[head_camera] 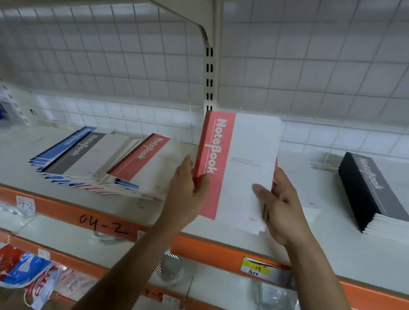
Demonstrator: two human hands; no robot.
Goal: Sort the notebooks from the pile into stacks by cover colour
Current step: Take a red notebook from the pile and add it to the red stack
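I see both forearms reaching up and forward from below. The left grip (188,183) pinches the spine side of a bundle of red-and-white paper notebooks (242,168), with the thumb on the red band and the fingers out of sight behind. The right grip (283,206) clamps the opposite edge, its thumb lying across the white cover and its fingers curled round the back. The bundle stands nearly upright between them, cover towards me, over the middle of the white metal shelf (314,248). I cannot tell whether its lower edge touches the shelf.

Left of the bundle, a loose fanned pile of blue, grey and red notebooks (94,162) lies flat on the shelf. Well to the right sits a neat stack of black-spined notebooks (368,191). The shelf has an orange front strip (69,213) with "04-2" handwritten on it and a yellow price label (255,269). A white wire grid panel (108,55) backs the shelf. Below, a lower shelf holds red, white and blue plastic packets (3,265).
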